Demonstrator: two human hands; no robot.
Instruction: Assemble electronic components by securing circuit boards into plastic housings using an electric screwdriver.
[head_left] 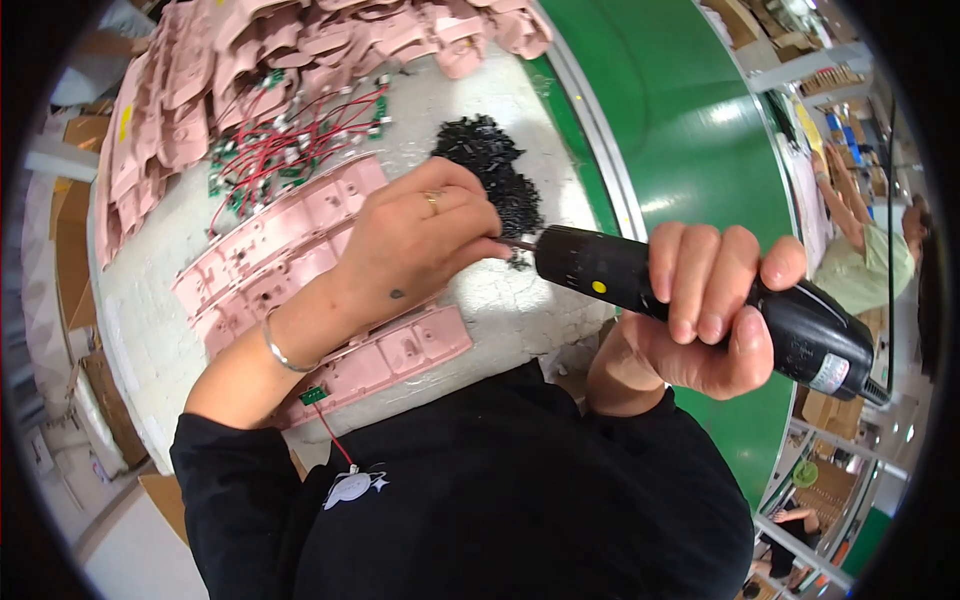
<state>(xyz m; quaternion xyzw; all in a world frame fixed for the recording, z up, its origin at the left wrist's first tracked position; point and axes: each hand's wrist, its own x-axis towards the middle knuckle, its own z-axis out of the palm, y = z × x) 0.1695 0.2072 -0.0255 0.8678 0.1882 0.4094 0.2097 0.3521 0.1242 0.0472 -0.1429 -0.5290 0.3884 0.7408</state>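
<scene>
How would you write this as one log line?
right hand: gripping black electric driver; left hand: at its bit; nearby: small black pieces, pink plastic parts

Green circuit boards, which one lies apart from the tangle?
The circuit board at the left end of the pink panel nearest the black shirt; the other boards lie bunched among red wires.

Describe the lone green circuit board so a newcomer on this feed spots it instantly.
From the white work surface, find the pink strip nearest the black shirt. The green circuit board is near its left end, red wire trailing over the shirt; unlike the tangled boards farther off, it sits alone.
</scene>
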